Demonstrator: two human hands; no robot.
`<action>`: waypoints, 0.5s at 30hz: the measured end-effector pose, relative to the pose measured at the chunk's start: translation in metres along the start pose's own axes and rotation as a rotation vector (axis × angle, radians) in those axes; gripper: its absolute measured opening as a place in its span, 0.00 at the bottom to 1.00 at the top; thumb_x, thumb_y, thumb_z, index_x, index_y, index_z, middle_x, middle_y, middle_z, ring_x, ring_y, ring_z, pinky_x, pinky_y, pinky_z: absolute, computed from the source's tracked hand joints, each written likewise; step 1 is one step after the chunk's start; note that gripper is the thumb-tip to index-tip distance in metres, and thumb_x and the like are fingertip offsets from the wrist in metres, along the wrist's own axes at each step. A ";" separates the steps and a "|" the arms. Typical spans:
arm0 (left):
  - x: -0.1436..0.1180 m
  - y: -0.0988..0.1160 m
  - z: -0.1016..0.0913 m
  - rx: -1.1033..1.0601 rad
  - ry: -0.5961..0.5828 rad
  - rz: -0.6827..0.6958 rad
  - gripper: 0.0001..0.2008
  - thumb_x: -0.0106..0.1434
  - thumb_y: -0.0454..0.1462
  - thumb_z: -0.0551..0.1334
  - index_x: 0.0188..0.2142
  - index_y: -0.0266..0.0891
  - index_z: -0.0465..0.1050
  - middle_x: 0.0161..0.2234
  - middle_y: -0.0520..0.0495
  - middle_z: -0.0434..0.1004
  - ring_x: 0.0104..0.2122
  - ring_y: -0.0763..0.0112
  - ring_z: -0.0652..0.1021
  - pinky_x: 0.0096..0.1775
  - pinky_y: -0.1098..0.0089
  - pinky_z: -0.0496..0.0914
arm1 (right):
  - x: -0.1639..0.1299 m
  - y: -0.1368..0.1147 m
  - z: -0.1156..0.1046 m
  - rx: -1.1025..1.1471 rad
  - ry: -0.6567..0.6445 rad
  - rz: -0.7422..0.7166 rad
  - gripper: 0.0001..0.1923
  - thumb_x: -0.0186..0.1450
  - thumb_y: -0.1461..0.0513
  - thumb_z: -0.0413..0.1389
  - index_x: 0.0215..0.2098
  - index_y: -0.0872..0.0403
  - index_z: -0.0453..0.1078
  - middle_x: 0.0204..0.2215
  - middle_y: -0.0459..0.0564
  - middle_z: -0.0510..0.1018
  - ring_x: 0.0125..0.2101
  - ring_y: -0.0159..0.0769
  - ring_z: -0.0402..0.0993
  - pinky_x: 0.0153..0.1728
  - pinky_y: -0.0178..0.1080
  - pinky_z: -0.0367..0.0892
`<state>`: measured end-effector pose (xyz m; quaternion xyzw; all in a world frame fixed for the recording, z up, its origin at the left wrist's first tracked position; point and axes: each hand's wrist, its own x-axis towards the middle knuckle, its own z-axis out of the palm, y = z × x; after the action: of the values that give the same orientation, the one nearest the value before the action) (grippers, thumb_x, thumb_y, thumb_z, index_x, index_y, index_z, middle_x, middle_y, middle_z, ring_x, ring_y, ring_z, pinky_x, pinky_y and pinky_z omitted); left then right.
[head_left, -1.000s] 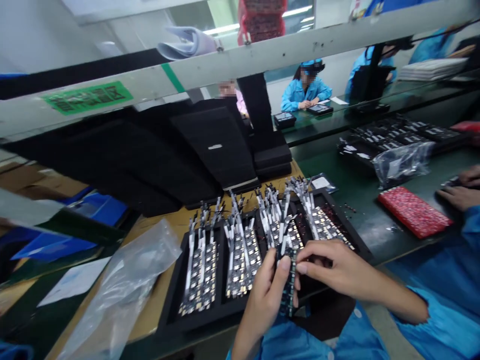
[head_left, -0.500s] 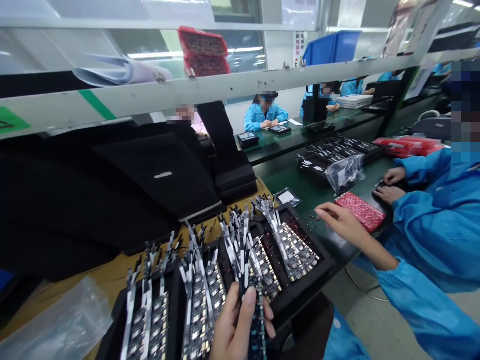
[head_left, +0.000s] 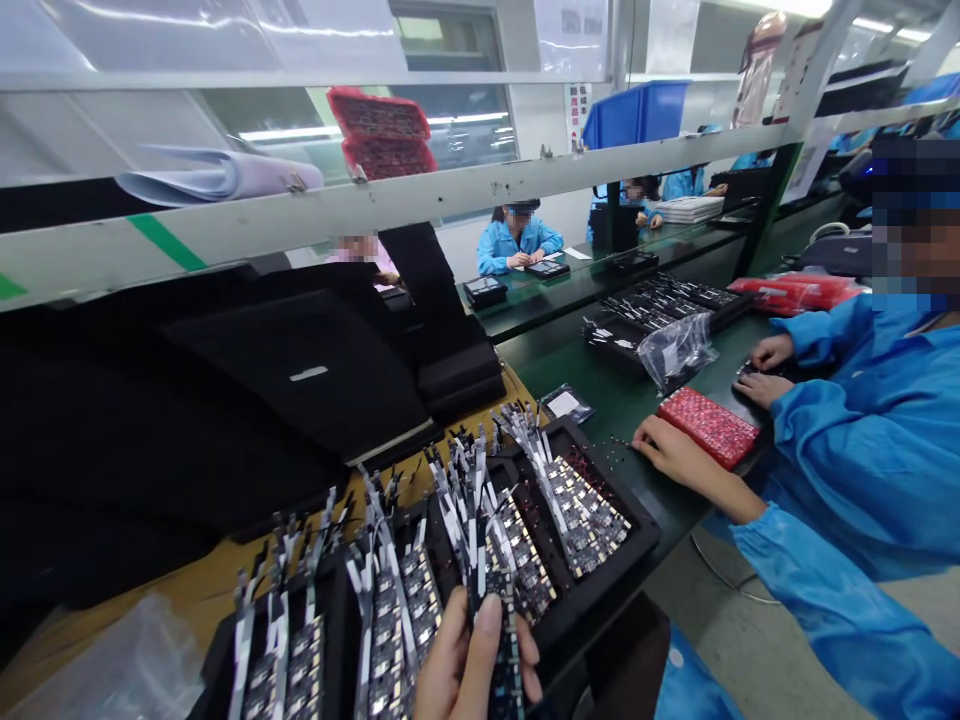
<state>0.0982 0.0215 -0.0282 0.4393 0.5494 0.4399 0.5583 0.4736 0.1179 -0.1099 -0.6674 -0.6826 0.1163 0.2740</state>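
Left hand (head_left: 469, 668) at the bottom edge of view, grip pinching a narrow dark circuit strip with small components (head_left: 504, 655): thumb laid across its front, fingers wrapped behind. The strip stands roughly upright in the grip, its lower end cut off by the frame.

Right hand (head_left: 666, 450) is well apart, off to the right and farther out, lying on the dark green surface (head_left: 600, 375). Fingers look loosely spread and flat, pinching nothing; fingertips just beside a red dimpled flat tray (head_left: 709, 428). Cannot tell if they touch it.

Directly beyond the left grip: a black foam tray with four slots (head_left: 637, 525), packed with more circuit boards trailing white ribbon tails (head_left: 465, 500). The tails stick up right behind the held strip, crowding it.

Beyond the tray: stacked black foam sheets (head_left: 300, 370) leaning against the surface's back. To the left of the grip: a crumpled clear plastic bag (head_left: 112, 670) on tan cardboard.

Beyond the right hand: a small clear pouch with a white label (head_left: 566, 403), then a clear bag (head_left: 679, 350) over further black trays.

A co-worker's blue sleeve (head_left: 847, 420) sits to the right, their hands (head_left: 765, 372) on the surface just past the red tray. A grey rail (head_left: 480, 185) crosses overhead.
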 end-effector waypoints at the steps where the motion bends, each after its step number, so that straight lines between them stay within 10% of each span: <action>1: 0.003 -0.005 -0.003 0.006 -0.008 -0.008 0.21 0.45 0.61 0.65 0.21 0.49 0.74 0.17 0.49 0.80 0.10 0.54 0.77 0.15 0.63 0.71 | 0.001 0.000 -0.001 0.009 -0.002 0.005 0.04 0.72 0.62 0.59 0.44 0.54 0.76 0.43 0.46 0.82 0.38 0.37 0.82 0.40 0.43 0.76; 15: 0.008 -0.016 -0.008 -0.015 -0.077 -0.020 0.22 0.45 0.61 0.65 0.25 0.48 0.73 0.18 0.48 0.81 0.11 0.52 0.78 0.16 0.61 0.73 | 0.000 -0.010 -0.014 0.479 -0.117 0.082 0.09 0.74 0.59 0.57 0.41 0.55 0.76 0.30 0.42 0.84 0.27 0.31 0.83 0.29 0.36 0.77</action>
<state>0.0901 0.0263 -0.0454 0.4460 0.5286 0.4212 0.5867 0.4725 0.1139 -0.0929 -0.6026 -0.6227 0.3244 0.3794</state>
